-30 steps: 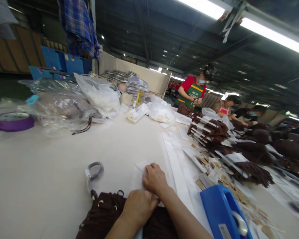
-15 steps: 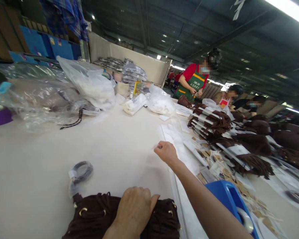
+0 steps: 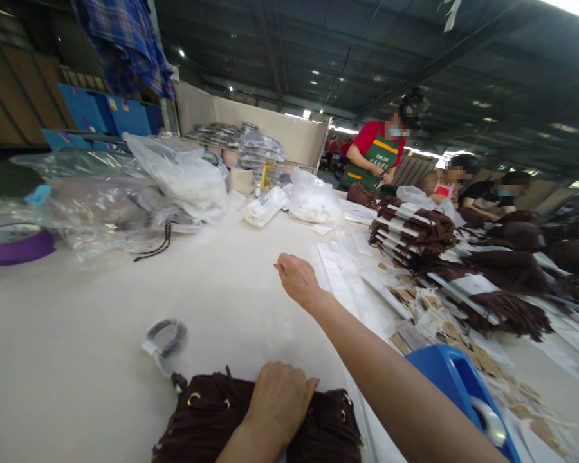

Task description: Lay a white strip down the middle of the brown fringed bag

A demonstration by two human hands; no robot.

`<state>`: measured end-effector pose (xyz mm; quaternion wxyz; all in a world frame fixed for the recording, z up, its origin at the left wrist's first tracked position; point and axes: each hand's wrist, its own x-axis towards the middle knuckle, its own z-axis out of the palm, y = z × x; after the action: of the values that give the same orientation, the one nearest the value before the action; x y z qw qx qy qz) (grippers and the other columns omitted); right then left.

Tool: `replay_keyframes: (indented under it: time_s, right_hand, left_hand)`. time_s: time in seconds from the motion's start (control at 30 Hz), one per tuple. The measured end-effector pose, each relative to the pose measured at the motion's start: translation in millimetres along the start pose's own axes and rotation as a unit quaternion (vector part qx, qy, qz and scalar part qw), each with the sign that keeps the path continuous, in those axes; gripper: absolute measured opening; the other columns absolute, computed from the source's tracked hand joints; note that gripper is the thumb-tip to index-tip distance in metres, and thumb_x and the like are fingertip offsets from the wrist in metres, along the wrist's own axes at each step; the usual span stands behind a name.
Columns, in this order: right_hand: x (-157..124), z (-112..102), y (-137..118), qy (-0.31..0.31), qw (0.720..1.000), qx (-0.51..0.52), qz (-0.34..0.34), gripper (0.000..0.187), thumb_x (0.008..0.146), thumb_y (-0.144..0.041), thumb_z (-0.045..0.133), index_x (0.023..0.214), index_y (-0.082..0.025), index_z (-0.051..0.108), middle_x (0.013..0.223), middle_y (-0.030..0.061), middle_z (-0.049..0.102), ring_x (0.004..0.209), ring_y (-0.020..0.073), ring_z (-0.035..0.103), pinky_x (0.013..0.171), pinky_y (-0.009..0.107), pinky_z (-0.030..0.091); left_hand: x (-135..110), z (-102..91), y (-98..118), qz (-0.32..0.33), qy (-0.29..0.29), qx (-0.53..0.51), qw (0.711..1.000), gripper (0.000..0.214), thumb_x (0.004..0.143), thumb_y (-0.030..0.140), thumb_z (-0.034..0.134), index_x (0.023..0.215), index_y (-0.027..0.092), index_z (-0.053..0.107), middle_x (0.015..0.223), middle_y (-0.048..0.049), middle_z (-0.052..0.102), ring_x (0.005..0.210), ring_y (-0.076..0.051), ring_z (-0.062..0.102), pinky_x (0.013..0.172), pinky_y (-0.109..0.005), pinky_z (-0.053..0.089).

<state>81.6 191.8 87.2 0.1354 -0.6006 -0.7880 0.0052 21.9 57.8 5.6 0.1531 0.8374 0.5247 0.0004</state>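
Observation:
My left hand [image 3: 280, 405] is closed over the middle of the top edge of a dark brown drawstring bag [image 3: 207, 418] with gold eyelets, at the near edge of view. A coiled loop wrapped in clear plastic [image 3: 166, 337] lies by the bag's upper left corner and seems joined to it. Farther forward, above the white table [image 3: 77, 347], my right hand [image 3: 298, 280] is stretched out with its fingers pinched together. What they hold, if anything, I cannot make out. Sheets of white wrapping [image 3: 335, 273] lie to its right.
A blue tape dispenser [image 3: 444, 373] stands beside my right forearm. Brown fringed bags [image 3: 410, 231] are stacked to the right, with tags [image 3: 434, 321] strewn before them. Clear plastic bags [image 3: 101, 206] and purple tape [image 3: 24, 247] lie at left. A co-worker [image 3: 379, 154] stands across the table.
My right hand has moved left and slightly forward, still pinched. The view has shifted, so the brown bag appears farther right; my left hand stays on it.

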Motion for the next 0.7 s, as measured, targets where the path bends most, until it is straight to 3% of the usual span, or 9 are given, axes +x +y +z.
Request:
replay_keyframes:
  time_s: [0.1, 0.23, 0.33, 0.4, 0.5, 0.6, 0.7]
  right_hand:
    - [4.5, 11.5, -0.6, -0.006, 1.0, 0.006, 0.0, 0.017, 0.09, -0.026, 0.042, 0.088, -0.019, 0.057, 0.089, 0.0034, 0.063, 0.082, 0.0155, 0.057, 0.065, 0.024, 0.034]
    - [8.4, 21.1, 8.4, -0.007, 0.998, 0.031, 0.056, 0.019, 0.091, -0.024, 0.04, 0.089, -0.017, 0.058, 0.087, 0.007, 0.063, 0.083, 0.0178, 0.059, 0.069, 0.026, 0.039]
    - [-13.3, 13.8, 10.6, 0.009, 0.993, 0.049, 0.106, 0.025, 0.091, -0.027, 0.041, 0.107, -0.013, 0.053, 0.107, 0.0129, 0.059, 0.1, 0.0216, 0.055, 0.08, 0.031, 0.042]
    - [-51.6, 8.0, 4.6, 0.04, 0.991, 0.087, 0.095, 0.035, 0.091, -0.03, 0.04, 0.12, -0.01, 0.045, 0.122, 0.0151, 0.05, 0.113, 0.0226, 0.048, 0.09, 0.034, 0.041]
    - [-138.1, 16.7, -12.5, 0.082, 0.981, 0.175, 0.012, 0.041, 0.092, -0.03, 0.034, 0.129, -0.014, 0.037, 0.126, 0.0129, 0.049, 0.117, 0.0218, 0.046, 0.095, 0.037, 0.042]
    - [-218.3, 49.1, -26.7, 0.09, 0.988, 0.109, -0.068, 0.066, 0.087, -0.033, 0.045, 0.142, -0.018, 0.012, 0.141, 0.0145, 0.033, 0.126, 0.0298, 0.036, 0.095, 0.045, 0.043]
    - [-253.2, 74.5, -35.7, 0.086, 0.992, 0.047, -0.08, 0.07, 0.085, -0.038, 0.048, 0.142, -0.013, 0.015, 0.14, 0.0162, 0.032, 0.127, 0.0341, 0.034, 0.096, 0.053, 0.039]
  left_hand:
    - [1.3, 1.4, 6.4, 0.013, -0.014, -0.016, 1.0, 0.043, 0.092, 0.036, 0.031, 0.084, 0.014, 0.068, 0.079, -0.0157, 0.067, 0.082, -0.029, 0.063, 0.073, -0.044, 0.047]
    - [4.2, 0.6, 7.6, -0.006, -0.019, -0.036, 0.999, 0.045, 0.091, 0.039, 0.032, 0.083, 0.014, 0.068, 0.08, -0.0167, 0.068, 0.081, -0.031, 0.063, 0.07, -0.044, 0.047]
    - [3.1, -2.7, 4.8, -0.024, -0.012, -0.048, 0.999, 0.047, 0.089, 0.043, 0.033, 0.086, 0.012, 0.067, 0.082, -0.0175, 0.067, 0.082, -0.032, 0.063, 0.071, -0.044, 0.047]
    - [1.2, -3.8, 2.2, -0.028, 0.001, -0.064, 0.998, 0.045, 0.089, 0.043, 0.034, 0.089, 0.012, 0.066, 0.086, -0.0171, 0.067, 0.085, -0.032, 0.062, 0.073, -0.043, 0.046]
    - [1.2, -2.4, -3.4, -0.02, 0.014, -0.102, 0.995, 0.034, 0.088, 0.037, 0.036, 0.091, 0.018, 0.064, 0.091, -0.0101, 0.068, 0.088, -0.026, 0.061, 0.073, -0.034, 0.045]
    - [6.2, -2.4, -10.2, -0.048, 0.031, -0.132, 0.99, 0.036, 0.09, 0.036, 0.03, 0.085, 0.019, 0.061, 0.082, -0.0057, 0.067, 0.075, -0.018, 0.061, 0.065, -0.027, 0.043]
    - [7.5, -11.7, -18.1, -0.076, 0.062, -0.134, 0.986, 0.044, 0.093, 0.027, 0.016, 0.087, 0.016, 0.058, 0.079, -0.005, 0.066, 0.07, -0.014, 0.059, 0.064, -0.024, 0.042]
